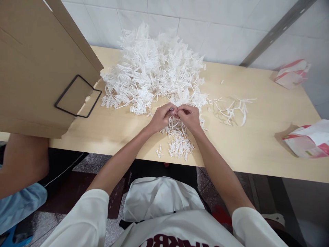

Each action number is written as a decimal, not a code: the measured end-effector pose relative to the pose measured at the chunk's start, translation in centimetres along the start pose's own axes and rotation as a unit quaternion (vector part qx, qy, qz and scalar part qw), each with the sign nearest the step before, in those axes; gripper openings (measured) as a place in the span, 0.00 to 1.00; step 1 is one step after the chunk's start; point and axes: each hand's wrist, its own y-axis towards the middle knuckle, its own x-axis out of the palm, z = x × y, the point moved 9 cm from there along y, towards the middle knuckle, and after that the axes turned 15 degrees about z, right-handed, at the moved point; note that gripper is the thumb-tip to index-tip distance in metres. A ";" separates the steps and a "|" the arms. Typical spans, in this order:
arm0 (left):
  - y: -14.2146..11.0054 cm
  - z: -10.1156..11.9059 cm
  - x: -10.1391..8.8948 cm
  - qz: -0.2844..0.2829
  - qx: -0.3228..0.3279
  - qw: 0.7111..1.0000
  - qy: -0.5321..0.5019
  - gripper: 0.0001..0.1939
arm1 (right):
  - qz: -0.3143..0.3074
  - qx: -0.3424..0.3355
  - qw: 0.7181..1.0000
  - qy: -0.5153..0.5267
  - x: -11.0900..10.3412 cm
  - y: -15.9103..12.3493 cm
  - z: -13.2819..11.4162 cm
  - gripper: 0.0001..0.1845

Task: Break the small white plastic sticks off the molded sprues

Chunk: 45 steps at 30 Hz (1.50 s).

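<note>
My left hand point(163, 116) and my right hand point(189, 116) meet fingertip to fingertip over the table point(123, 133). Both are closed in a pinch on a branched white plastic strip point(172, 122), part of which hangs below the fingers. Just beneath them lies a small pile of short white plastic pieces point(180, 146), with a few more to its left. Behind the hands rises a large heap of branched white plastic strips point(156, 68). The fingertips cover whatever small part is pinched between them.
A cardboard sheet point(38, 65) with a black wire bracket point(77, 115) stands at the left. Beside it shows another person's arm point(27, 161). Loose bare white strips point(232, 109) lie right of the heap. Two pink-and-white paper bags point(293, 73) stand at the right, by the tiled wall point(218, 37).
</note>
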 end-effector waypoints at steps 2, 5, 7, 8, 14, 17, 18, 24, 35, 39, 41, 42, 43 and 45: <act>0.0 -0.4 -0.1 0.009 -0.020 1.000 0.003 0.05 | 0.014 0.014 1.000 0.008 -0.1 0.0 0.1 0.07; 0.1 -1.5 -0.7 0.047 -0.064 0.997 0.002 0.07 | -0.007 0.034 0.999 0.031 0.2 0.1 -0.1 0.07; 0.1 -2.1 -1.0 0.061 -0.086 0.994 -0.006 0.12 | -0.036 0.041 0.997 0.046 0.4 0.1 -0.3 0.07; 0.1 -2.3 -1.1 0.064 -0.092 0.994 -0.011 0.14 | -0.049 0.041 0.997 0.049 0.6 0.1 -0.4 0.07; 0.2 -2.2 -0.9 0.051 -0.104 0.992 -0.042 0.18 | -0.047 0.009 0.999 0.016 0.4 0.3 0.0 0.08; 0.2 -1.7 -1.0 0.052 -0.081 0.995 -0.022 0.18 | -0.023 -0.030 0.999 -0.026 0.1 0.3 -0.2 0.07; 0.2 -1.6 -0.9 0.052 -0.074 0.996 -0.016 0.18 | -0.012 -0.052 0.997 -0.051 0.0 0.2 -0.5 0.07; 0.0 -2.9 -0.8 0.058 -0.113 0.991 -0.028 0.22 | 0.002 -0.203 0.965 -0.164 0.1 -0.6 -2.9 0.08; 0.1 -2.9 -0.3 0.055 -0.133 0.985 -0.089 0.23 | -0.016 -0.204 0.969 -0.140 0.1 -0.9 -3.2 0.04; 0.1 -3.4 -0.3 0.052 -0.160 0.979 -0.115 0.23 | -0.042 -0.222 0.963 -0.146 0.7 -1.1 -3.7 0.06; 0.1 -3.5 -0.2 0.042 -0.163 0.979 -0.112 0.23 | -0.028 -0.217 0.962 -0.162 0.6 -1.0 -3.5 0.03; 0.0 -3.5 -0.1 0.038 -0.164 0.980 -0.110 0.23 | -0.022 -0.213 0.962 -0.168 0.5 -1.0 -3.4 0.03; 0.0 -3.6 -0.1 0.036 -0.164 0.980 -0.110 0.23 | -0.019 -0.210 0.962 -0.171 0.5 -0.9 -3.2 0.03; 0.0 -3.6 -0.1 0.035 -0.166 0.979 -0.110 0.22 | -0.023 -0.210 0.963 -0.168 0.4 -0.9 -3.0 0.03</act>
